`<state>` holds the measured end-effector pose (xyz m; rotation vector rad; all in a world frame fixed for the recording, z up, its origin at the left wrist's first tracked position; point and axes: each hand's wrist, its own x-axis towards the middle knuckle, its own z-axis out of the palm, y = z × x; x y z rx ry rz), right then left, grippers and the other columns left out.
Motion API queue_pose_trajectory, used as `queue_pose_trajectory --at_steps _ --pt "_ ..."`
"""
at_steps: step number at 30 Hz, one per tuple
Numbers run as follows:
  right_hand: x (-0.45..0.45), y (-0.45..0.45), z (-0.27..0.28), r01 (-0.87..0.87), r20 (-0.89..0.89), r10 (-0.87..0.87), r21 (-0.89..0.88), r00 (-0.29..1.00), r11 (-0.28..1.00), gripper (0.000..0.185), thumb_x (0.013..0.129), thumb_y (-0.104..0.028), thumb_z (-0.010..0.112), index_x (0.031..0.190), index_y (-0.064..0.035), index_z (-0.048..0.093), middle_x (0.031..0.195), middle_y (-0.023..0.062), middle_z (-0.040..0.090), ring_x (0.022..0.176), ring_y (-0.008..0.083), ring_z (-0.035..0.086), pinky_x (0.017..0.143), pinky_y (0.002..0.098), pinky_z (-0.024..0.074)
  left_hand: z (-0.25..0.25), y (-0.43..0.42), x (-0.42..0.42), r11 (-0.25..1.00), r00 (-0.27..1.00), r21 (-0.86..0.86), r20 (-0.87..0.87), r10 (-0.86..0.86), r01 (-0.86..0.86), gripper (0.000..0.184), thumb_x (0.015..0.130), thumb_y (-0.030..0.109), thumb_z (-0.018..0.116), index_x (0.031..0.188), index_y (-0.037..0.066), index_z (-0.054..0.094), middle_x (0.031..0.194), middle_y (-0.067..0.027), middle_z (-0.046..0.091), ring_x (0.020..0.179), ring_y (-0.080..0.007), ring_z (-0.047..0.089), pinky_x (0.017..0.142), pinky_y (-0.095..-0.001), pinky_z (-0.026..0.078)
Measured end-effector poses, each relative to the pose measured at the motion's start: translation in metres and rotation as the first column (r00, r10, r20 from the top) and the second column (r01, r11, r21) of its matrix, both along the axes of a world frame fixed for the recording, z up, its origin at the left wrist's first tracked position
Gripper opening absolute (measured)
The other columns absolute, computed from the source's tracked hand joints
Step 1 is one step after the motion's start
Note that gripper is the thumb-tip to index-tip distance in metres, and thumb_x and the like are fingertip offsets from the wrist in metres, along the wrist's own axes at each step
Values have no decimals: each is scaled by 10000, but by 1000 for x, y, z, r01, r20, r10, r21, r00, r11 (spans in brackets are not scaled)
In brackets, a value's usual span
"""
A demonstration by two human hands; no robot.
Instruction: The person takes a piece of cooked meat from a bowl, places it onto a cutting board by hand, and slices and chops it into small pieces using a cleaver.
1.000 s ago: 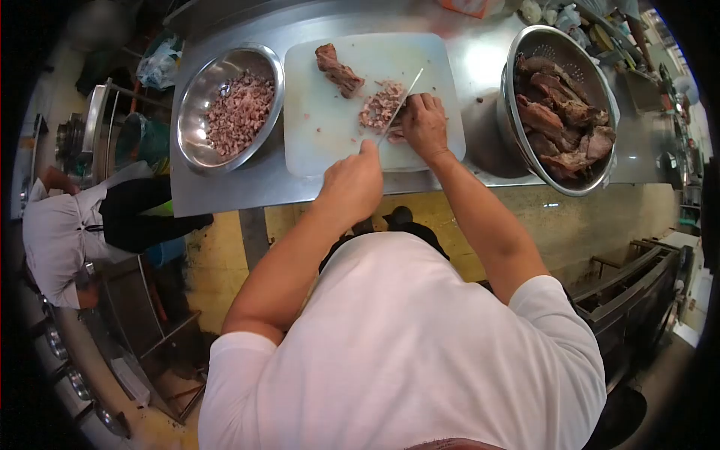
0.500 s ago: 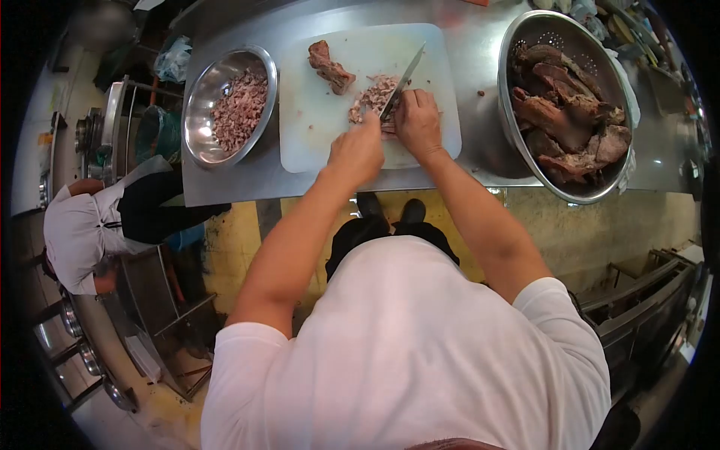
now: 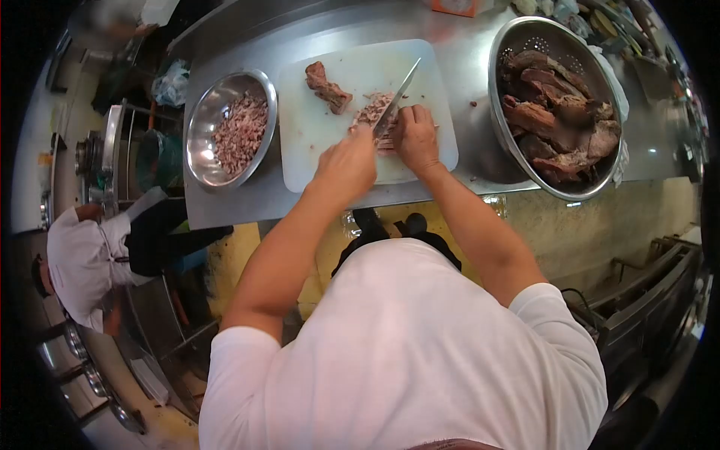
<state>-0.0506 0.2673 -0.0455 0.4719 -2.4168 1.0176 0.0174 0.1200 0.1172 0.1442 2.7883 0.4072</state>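
Note:
My left hand (image 3: 346, 166) is closed around the handle of a knife (image 3: 400, 94), whose long blade points up and away to the right across the chopped meat (image 3: 367, 114). Beside the blade, my right hand (image 3: 417, 139) has its fingers curled down, pressing on meat (image 3: 386, 144) partly hidden beneath them. Both hands are over a white cutting board (image 3: 311, 154). A larger browned strip of meat (image 3: 328, 88) lies on the board's far left part.
Left of the board, a steel bowl (image 3: 196, 150) holds diced meat (image 3: 241, 133). At the right, a colander (image 3: 498, 112) is filled with large cooked meat pieces (image 3: 551, 112). All stand on a steel table (image 3: 465, 161). Another person (image 3: 86, 251) is at far left.
The whole view has shifted slightly, so the board and bowl appear lower. The knife stays in my left hand beside my right hand, with its blade still over the chopped meat.

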Motion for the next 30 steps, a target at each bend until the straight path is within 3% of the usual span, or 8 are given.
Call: queue_pose_trajectory --at_steps 3,6,8,14,17,25,27,30 --pt "-3 -2 -8 22 -11 -22 -8 1000 1000 195 809 1 638 990 -28 571 968 187 573 940 408 557 824 503 481 6 -1 30 999 988 -6 149 50 -49 275 897 1 528 1155 -67 460 975 -369 693 964 -537 686 895 -608 521" --pt "1 -1 0 9 18 -9 6 1000 1000 209 807 -33 666 1007 -27 608 1017 174 595 997 383 572 877 491 486 -45 5 -7 995 995 38 56 86 -89 274 888 -14 518 1149 -64 453 975 -373 691 984 -532 686 896 -612 514" --pt "3 0 -1 10 26 -10 21 1000 1000 200 809 -29 661 1002 -27 609 1009 173 596 990 385 573 872 491 486 -41 4 -10 995 998 81 -28 58 -56 282 883 -19 514 1152 -62 439 976 -377 689 990 -531 687 901 -615 509" --pt "0 1 -6 44 -13 -44 23 999 999 193 810 -30 668 993 -33 607 966 171 594 961 393 576 849 495 487 -11 -5 27 997 982 44 181 58 -67 288 894 -2 525 1158 -102 466 1014 -373 687 1019 -524 680 907 -589 524" --pt "-5 -4 -2 16 -29 -15 35 999 999 191 817 -45 682 992 -36 606 964 169 590 960 395 575 849 494 489 -66 -6 -13 987 990 112 -72 119 -111 198 984 82 520 1118 -55 468 900 -363 679 886 -562 659 827 -621 499" --pt "0 13 3 -73 81 87 -159 993 985 199 835 -81 693 1013 -55 608 1008 154 586 970 384 575 853 478 489 -20 -17 18 996 998 70 -5 64 -63 233 940 61 530 1132 -51 458 883 -350 686 877 -548 670 831 -626 505" --pt "-2 9 2 -21 -7 21 79 1000 997 202 834 -83 690 1018 -61 609 1004 147 589 970 376 577 842 466 489 -5 -14 27 998 998 40 23 55 -56 291 880 6 548 1147 -63 456 888 -349 696 893 -538 688 842 -618 521" --pt "0 5 1 4 -3 -3 58 1000 998 209 823 -69 681 1018 -57 605 1000 144 591 962 371 577 831 469 488 15 -9 41 998 996 -36 67 55 -53 202 941 44 505 1121 -24 443 855 -347 676 861 -561 660 818 -630 498"
